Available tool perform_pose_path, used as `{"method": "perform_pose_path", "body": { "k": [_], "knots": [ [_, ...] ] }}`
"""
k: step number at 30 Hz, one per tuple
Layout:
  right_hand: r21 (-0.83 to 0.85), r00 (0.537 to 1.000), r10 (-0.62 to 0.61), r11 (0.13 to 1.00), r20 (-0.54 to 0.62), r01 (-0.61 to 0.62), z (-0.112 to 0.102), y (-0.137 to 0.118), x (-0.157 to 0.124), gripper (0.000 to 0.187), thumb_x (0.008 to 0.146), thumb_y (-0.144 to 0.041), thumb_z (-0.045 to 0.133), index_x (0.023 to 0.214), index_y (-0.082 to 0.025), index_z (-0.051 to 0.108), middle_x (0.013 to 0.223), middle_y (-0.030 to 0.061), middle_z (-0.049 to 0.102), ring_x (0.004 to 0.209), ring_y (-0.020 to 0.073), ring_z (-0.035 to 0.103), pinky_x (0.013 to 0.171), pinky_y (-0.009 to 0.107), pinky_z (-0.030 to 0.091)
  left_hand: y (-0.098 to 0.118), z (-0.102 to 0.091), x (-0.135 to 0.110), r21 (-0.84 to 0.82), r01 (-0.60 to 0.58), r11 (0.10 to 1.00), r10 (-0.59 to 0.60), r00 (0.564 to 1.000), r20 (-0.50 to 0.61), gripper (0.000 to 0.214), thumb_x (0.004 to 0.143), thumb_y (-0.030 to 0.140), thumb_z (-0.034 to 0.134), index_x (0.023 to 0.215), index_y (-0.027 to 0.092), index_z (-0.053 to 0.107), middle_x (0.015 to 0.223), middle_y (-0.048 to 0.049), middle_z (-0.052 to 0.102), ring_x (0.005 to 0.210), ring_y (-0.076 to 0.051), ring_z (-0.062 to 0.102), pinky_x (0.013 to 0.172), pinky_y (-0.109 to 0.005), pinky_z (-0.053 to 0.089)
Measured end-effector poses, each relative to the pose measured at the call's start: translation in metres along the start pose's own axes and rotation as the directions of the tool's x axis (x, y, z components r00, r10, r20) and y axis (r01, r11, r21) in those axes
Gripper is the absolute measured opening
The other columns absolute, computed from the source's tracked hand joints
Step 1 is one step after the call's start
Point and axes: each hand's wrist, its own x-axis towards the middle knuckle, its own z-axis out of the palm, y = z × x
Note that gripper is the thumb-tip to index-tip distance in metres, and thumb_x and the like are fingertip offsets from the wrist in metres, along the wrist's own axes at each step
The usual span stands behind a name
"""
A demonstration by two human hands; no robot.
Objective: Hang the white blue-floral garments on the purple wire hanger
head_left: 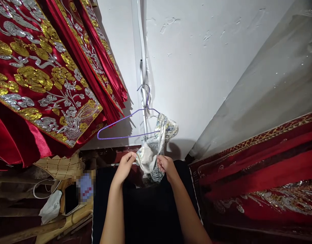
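A purple wire hanger (pixel 125 127) hangs from a hook on the white wall. A white patterned cloth (pixel 156 145) is draped over its right end and trails down. My left hand (pixel 125 166) pinches the cloth's lower left edge. My right hand (pixel 164 164) is closed on its lower right part. Both forearms reach up from below over something black.
Red garments with gold and silver embroidery (pixel 41 78) hang at the upper left. More red embroidered fabric (pixel 260 173) lies at the right beneath a grey sheet (pixel 273 81). At the lower left sit a phone (pixel 71 198), a white cable, crumpled tissue (pixel 51 206) and woven material.
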Motion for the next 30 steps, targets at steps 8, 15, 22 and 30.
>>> {"method": "perform_pose_path", "body": {
  "k": [8, 15, 22, 30],
  "knots": [
    [-0.116, 0.915, -0.401, 0.907, 0.047, 0.404, 0.011, -0.027, -0.018, 0.039, 0.094, -0.054, 0.047, 0.077, -0.021, 0.059, 0.078, 0.0059, 0.058, 0.077, 0.0209, 0.052, 0.071, 0.031, 0.043, 0.035, 0.048, -0.008, -0.055, -0.165, 0.985, 0.169, 0.981, 0.090, 0.026, 0.094, 0.039, 0.056, 0.084, 0.018, 0.067, 0.105, -0.0082, 0.066, 0.100, -0.023, 0.060, 0.093, -0.031, 0.046],
    [-0.083, 0.862, -0.240, 0.948, 0.446, 0.307, 0.027, -0.043, -0.039, 0.022, 0.082, -0.038, 0.067, 0.095, -0.020, 0.064, 0.086, 0.0039, 0.064, 0.084, 0.0231, 0.059, 0.076, 0.032, 0.047, 0.041, 0.055, 0.000, -0.020, -0.282, 0.959, 0.273, 0.943, -0.192, 0.025, 0.093, 0.042, 0.059, 0.087, 0.019, 0.065, 0.097, -0.0058, 0.063, 0.096, -0.021, 0.060, 0.091, -0.030, 0.046],
    [-0.166, 0.785, -0.483, 0.801, 0.388, 0.575, 0.003, -0.114, -0.032, 0.005, 0.072, -0.017, 0.065, 0.068, -0.018, 0.063, 0.063, 0.0001, 0.057, 0.061, 0.0159, 0.051, 0.056, 0.027, 0.037, 0.032, 0.039, -0.019, 0.157, -0.204, 0.966, 0.165, 0.959, 0.231, 0.035, 0.097, 0.046, 0.048, 0.108, 0.020, 0.068, 0.100, -0.0068, 0.070, 0.096, -0.025, 0.064, 0.090, -0.033, 0.048],
    [-0.120, 0.808, -0.579, 0.800, 0.105, 0.588, 0.025, -0.143, 0.036, 0.023, 0.083, -0.033, 0.058, 0.097, -0.019, 0.067, 0.083, 0.0036, 0.065, 0.075, 0.0183, 0.059, 0.069, 0.029, 0.047, 0.030, -0.017, -0.029, 0.457, -0.219, 0.862, 0.288, 0.954, -0.086, 0.024, 0.097, 0.027, 0.045, 0.109, 0.020, 0.065, 0.090, -0.0014, 0.069, 0.080, -0.017, 0.062, 0.074, -0.025, 0.045]
  ]
}}
